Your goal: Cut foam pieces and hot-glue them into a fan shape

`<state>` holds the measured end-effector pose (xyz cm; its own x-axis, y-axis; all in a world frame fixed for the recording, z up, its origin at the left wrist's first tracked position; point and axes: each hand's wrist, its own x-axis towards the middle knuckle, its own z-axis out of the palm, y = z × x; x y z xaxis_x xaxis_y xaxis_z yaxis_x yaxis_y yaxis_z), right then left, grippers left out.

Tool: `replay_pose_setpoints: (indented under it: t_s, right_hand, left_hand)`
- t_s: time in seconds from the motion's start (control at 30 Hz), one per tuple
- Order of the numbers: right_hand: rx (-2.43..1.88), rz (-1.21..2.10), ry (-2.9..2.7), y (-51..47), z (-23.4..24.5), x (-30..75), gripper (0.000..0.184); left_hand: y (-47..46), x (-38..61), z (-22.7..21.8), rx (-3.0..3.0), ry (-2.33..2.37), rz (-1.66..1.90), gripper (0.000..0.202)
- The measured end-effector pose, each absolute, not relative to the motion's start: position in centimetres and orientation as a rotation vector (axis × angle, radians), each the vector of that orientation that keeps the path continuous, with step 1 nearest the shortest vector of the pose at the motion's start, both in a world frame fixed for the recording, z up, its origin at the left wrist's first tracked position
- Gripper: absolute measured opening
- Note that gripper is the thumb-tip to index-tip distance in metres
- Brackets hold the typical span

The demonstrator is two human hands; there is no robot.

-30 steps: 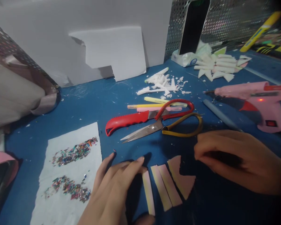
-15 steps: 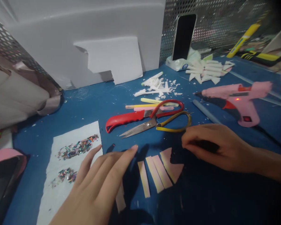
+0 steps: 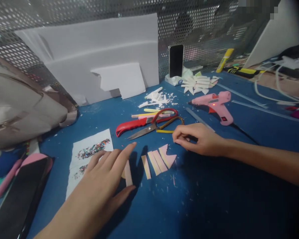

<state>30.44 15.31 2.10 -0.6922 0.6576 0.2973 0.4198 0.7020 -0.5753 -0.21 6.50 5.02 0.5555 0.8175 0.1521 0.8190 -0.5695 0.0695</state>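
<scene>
My left hand [image 3: 107,172] hovers low over the table with its fingers spread, its thumb close to a pale strip [image 3: 128,174] that it partly hides. Just right of it lie cut pink-and-yellow strips [image 3: 146,167] and a notched pink piece [image 3: 167,156]. Beyond those pieces, my right hand [image 3: 200,139] is curled, thumb and fingertips together; what they hold, if anything, is hidden. Scissors [image 3: 151,127] with red and yellow handles lie beside the right fingertips, next to a red-handled cutter [image 3: 132,126]. Under the left fingers is a white sheet [image 3: 74,154] bearing colourful glitter flakes [image 3: 96,149].
A pink glue gun [image 3: 214,101], its light lit, lies at the right near clear glue sticks [image 3: 199,118]. White scraps [image 3: 158,98] and rolled paper pieces [image 3: 196,83] lie farther back. A phone [image 3: 176,61] stands upright; another phone [image 3: 20,199] lies front left.
The view has pulled back and tilted up, showing more of the table and both arms. My left thumb now shows beside the pale strip. My right hand stays curled near the scissors.
</scene>
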Motion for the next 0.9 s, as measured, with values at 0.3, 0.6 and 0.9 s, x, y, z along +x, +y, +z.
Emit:
replay_pose_setpoints:
  t_s: [0.3, 0.6, 0.9]
  right_hand:
    - [-0.775, 0.612, -2.411, 15.3, 1.6, 30.5, 0.004]
    - [-0.770, 0.607, -2.469, 15.2, 2.0, 30.4, 0.006]
    - [-0.813, 0.636, -2.483, 15.2, 2.0, 30.4, 0.006]
  left_hand:
    - [7.0, 0.8, 4.7, -2.939, -1.700, -0.467, 0.068]
    - [6.7, 0.6, 4.4, -2.940, -1.649, -0.462, 0.072]
    - [7.0, 0.7, 4.2, -2.972, -1.729, -0.508, 0.063]
